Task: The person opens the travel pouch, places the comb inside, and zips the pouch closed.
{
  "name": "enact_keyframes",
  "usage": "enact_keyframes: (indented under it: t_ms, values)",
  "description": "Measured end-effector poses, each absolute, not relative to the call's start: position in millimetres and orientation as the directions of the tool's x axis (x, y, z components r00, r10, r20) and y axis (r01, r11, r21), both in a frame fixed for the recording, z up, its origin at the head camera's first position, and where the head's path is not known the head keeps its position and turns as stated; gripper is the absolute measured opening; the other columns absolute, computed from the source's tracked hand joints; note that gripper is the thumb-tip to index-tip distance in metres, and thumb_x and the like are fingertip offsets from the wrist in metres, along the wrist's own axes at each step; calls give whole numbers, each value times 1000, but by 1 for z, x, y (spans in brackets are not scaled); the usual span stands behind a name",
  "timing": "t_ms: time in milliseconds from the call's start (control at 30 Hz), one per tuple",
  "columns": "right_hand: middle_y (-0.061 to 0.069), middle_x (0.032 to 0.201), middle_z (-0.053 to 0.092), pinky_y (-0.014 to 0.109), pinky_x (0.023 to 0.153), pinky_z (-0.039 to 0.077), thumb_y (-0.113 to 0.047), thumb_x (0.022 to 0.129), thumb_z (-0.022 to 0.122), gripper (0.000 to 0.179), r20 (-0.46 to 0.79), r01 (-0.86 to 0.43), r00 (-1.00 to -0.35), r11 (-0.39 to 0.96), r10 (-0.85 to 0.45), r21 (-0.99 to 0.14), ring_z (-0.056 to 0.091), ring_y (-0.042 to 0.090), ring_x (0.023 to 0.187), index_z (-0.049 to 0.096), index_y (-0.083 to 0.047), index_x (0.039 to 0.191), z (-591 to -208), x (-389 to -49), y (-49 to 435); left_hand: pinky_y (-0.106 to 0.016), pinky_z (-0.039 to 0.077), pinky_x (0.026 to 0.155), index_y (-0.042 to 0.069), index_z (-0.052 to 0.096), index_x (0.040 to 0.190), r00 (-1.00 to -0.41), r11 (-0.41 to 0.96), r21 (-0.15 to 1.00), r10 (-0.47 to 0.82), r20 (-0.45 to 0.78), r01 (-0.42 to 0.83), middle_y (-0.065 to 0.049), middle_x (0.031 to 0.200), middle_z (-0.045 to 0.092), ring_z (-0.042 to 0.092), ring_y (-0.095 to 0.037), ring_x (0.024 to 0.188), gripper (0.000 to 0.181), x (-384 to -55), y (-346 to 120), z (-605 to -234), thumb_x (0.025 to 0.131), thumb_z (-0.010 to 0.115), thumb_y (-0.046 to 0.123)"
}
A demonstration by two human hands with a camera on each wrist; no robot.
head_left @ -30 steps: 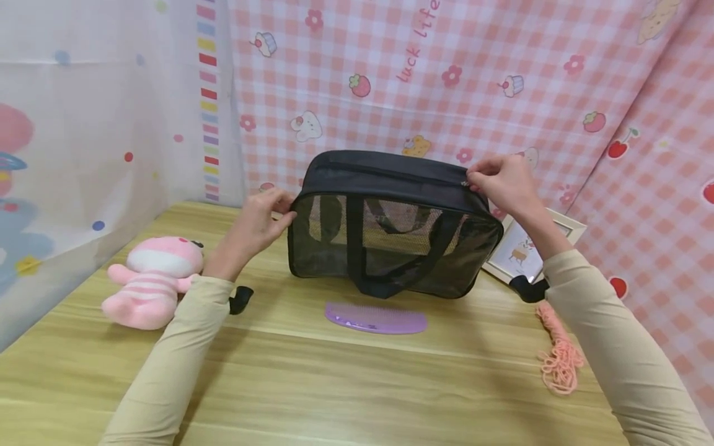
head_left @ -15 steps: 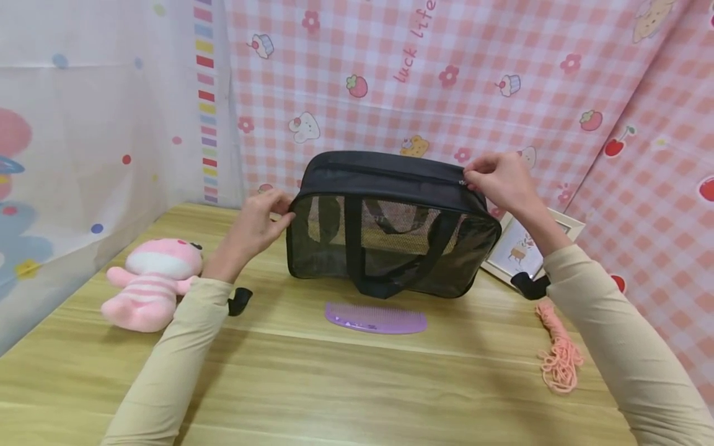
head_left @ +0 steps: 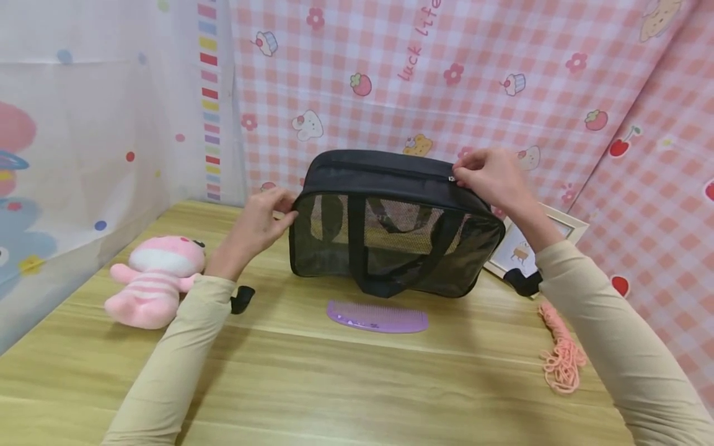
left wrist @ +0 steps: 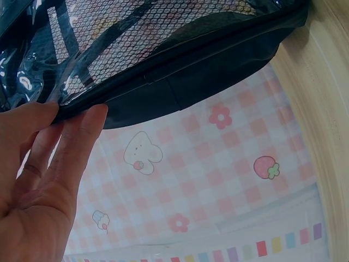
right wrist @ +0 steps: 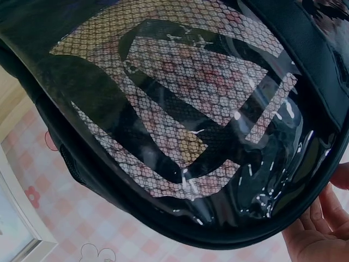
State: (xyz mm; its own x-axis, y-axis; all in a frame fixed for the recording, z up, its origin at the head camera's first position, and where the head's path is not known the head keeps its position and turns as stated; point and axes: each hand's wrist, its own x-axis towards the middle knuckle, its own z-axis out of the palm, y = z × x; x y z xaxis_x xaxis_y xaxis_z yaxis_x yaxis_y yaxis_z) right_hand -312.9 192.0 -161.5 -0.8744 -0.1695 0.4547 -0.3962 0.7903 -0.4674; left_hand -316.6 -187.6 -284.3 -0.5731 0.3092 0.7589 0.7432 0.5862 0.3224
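Note:
A black bag (head_left: pixel 326 260) with a see-through front, mesh back and dark strap handles stands upright on the table. Along its black top runs a zipper (head_left: pixel 390 170). My right hand (head_left: pixel 493 179) pinches the small metal zipper pull (head_left: pixel 452 178) near the right end. At the bag's upper left corner, my left hand (head_left: pixel 259 220) pinches the edge between thumb and fingers; the left wrist view shows its fingertips (left wrist: pixel 97 115) on the dark piping. In front of the bag lies a purple comb (head_left: pixel 376 317).
A pink plush toy (head_left: pixel 153 282) lies at the left, beside the left forearm. Behind the right forearm leans a framed picture (head_left: pixel 515 248), and a bundle of peach yarn (head_left: pixel 562 353) lies at the right. Patterned cloth (head_left: pixel 357 118) hangs close behind the bag.
My right hand has moved slightly left along the bag's top with the zipper pull. The left hand keeps its hold on the corner, and the bag stays in place.

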Motion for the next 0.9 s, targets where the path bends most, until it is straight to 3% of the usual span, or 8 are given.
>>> enact_keyframes:
  t_ms: [200, 567, 900]
  values:
    - [8, 79, 69, 22, 69, 43, -19, 90, 62, 20, 459, -413, -869, 778, -183, -473, 62, 13, 72, 71, -2, 94, -163, -311, 192, -40, 56, 65, -2, 64, 94, -565, 578, 317, 318, 762, 752, -15, 84, 65, 65, -27, 73, 16, -317, -186, -285, 81, 70, -8]
    - [11, 81, 70, 18, 61, 45, -14, 90, 63, 18, 482, -444, -854, 755, -194, -483, 63, 16, 70, 71, 1, 94, -161, -315, 194, -41, 56, 61, -3, 64, 94, -557, 553, 337, 294, 777, 762, -15, 85, 63, 64, -28, 73, 16, -317, -182, -286, 80, 69, -10]
    - [8, 80, 70, 24, 67, 44, -17, 90, 61, 19, 458, -425, -866, 777, -200, -464, 62, 18, 73, 72, -2, 93, -158, -316, 189, -42, 57, 59, -1, 62, 91, -567, 578, 332, 289, 771, 745, -14, 83, 62, 64, -28, 73, 16, -316, -182, -286, 80, 70, -10]
